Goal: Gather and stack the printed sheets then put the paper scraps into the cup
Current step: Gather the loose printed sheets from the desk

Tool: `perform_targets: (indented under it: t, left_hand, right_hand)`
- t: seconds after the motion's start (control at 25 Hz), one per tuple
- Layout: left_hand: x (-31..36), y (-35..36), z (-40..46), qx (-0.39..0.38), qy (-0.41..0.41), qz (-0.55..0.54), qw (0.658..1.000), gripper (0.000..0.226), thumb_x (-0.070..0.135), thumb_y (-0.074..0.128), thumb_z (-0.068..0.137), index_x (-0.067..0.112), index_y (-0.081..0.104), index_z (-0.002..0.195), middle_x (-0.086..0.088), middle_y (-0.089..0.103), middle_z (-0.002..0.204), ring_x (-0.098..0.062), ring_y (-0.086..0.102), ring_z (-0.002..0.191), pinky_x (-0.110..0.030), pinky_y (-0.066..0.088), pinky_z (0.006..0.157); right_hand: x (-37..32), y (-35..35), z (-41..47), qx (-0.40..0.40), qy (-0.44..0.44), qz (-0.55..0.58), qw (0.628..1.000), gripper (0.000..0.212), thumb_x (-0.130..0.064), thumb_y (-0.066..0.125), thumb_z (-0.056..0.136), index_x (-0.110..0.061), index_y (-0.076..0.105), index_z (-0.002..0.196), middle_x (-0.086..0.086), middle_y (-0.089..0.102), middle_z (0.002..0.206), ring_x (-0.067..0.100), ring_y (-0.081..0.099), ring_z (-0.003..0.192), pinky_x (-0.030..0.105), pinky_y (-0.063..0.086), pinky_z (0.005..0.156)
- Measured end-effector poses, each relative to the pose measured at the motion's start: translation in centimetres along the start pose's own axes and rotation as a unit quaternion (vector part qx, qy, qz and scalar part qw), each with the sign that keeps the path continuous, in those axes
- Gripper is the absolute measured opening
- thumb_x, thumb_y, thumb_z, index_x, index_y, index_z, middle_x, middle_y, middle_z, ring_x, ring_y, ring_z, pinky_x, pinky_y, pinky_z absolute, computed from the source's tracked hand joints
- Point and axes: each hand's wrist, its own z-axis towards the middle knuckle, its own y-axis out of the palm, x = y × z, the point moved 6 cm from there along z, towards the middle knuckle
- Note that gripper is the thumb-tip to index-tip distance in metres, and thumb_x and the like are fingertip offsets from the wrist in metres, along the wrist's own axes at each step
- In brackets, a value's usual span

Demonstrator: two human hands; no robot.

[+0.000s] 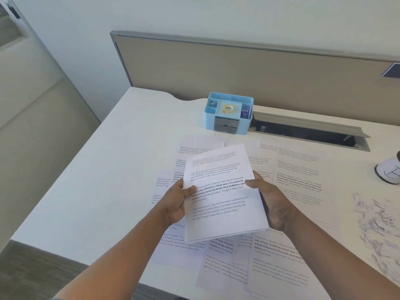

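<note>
A small stack of printed sheets [223, 204] is held tilted above the desk, between both hands. My left hand [176, 202] grips its left edge, thumb on the top page. My right hand [270, 202] grips the right edge, thumb on top as well. Several more printed sheets [296, 176] lie spread over the white desk [104, 180] under and around the stack. A heap of white paper scraps [378, 226] lies at the right edge. A white cup [389, 169] with a dark rim stands at the far right, partly cut off by the frame.
A light blue desk organiser [228, 113] with a tape roll stands at the back centre. An open cable tray [307, 128] runs along the desk's back right, below a beige partition [238, 70]. The desk's left edge drops to the floor.
</note>
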Motion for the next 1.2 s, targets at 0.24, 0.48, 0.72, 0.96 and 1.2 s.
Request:
perform_targets:
  t: [0.24, 0.48, 0.72, 0.96, 1.2]
  left_hand:
    - [-0.4, 0.6, 0.0, 0.043, -0.018, 0.143, 0.989, 0.031, -0.008, 0.057, 0.098, 0.008, 0.065, 0.123, -0.013, 0.078, 0.110, -0.037, 0.074, 0.102, -0.061, 0.058, 0.091]
    - [0.6, 1.3, 0.0, 0.043, 0.000, 0.030, 0.999, 0.035, -0.009, 0.052, 0.100, 0.009, 0.065, 0.127, -0.013, 0.077, 0.114, -0.037, 0.074, 0.105, -0.057, 0.059, 0.086]
    - [1.5, 2.4, 0.1, 0.059, 0.058, -0.104, 0.991, 0.042, -0.010, 0.049, 0.101, 0.015, 0.062, 0.131, -0.010, 0.075, 0.120, -0.035, 0.071, 0.111, -0.053, 0.060, 0.085]
    - [1.6, 4.9, -0.6, -0.011, 0.104, -0.088, 0.991, 0.037, -0.008, 0.055, 0.098, 0.016, 0.063, 0.126, -0.010, 0.073, 0.125, -0.034, 0.070, 0.113, -0.058, 0.054, 0.099]
    - [3.9, 1.0, -0.2, 0.051, 0.149, -0.029, 0.987, 0.032, -0.009, 0.069, 0.088, 0.016, 0.062, 0.105, -0.007, 0.074, 0.107, -0.023, 0.068, 0.088, -0.032, 0.053, 0.077]
  right_hand:
    - [2.8, -3.2, 0.7, 0.098, 0.108, -0.234, 0.961, 0.060, 0.010, 0.051, 0.095, -0.020, 0.048, 0.147, 0.005, 0.071, 0.125, 0.032, 0.070, 0.108, 0.054, 0.058, 0.094]
    - [0.5, -2.8, -0.2, 0.093, 0.013, -0.122, 0.988, 0.040, -0.003, 0.059, 0.097, -0.016, 0.059, 0.135, 0.007, 0.074, 0.121, 0.032, 0.072, 0.107, 0.048, 0.057, 0.091]
    - [2.1, -1.5, -0.9, 0.033, 0.020, 0.046, 0.998, 0.038, -0.017, 0.072, 0.090, -0.016, 0.066, 0.127, 0.012, 0.073, 0.122, 0.028, 0.070, 0.101, 0.045, 0.055, 0.091]
    - [2.9, -2.6, 0.1, 0.182, -0.050, 0.032, 0.982, 0.037, 0.009, 0.057, 0.096, -0.017, 0.065, 0.121, 0.004, 0.076, 0.119, 0.028, 0.070, 0.111, 0.048, 0.058, 0.091]
    - [-2.3, -6.9, -2.1, 0.223, -0.117, 0.004, 0.968, 0.037, 0.015, 0.054, 0.091, -0.015, 0.070, 0.106, 0.000, 0.079, 0.103, 0.023, 0.072, 0.101, 0.038, 0.054, 0.078]
